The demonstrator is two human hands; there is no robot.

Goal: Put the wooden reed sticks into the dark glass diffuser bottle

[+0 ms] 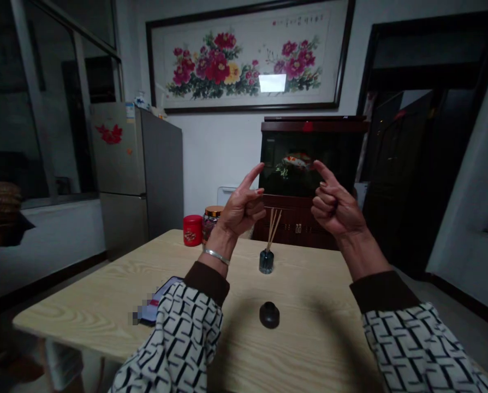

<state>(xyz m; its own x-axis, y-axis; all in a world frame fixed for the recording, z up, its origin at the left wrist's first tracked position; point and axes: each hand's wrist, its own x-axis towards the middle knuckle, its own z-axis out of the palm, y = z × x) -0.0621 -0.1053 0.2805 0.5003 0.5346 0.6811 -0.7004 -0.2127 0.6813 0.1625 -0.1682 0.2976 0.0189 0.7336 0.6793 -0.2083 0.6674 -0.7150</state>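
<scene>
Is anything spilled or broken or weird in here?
Nothing stands out as spilled or broken. The reed diffuser and red canister stand upright on the table. The bright patch on the flower painting looks a bit odd, but it's probably just light reflecting.

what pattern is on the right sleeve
The right sleeve is whitish with black angular lines, ending in a dark cuff; best seen in the head view.
</scene>
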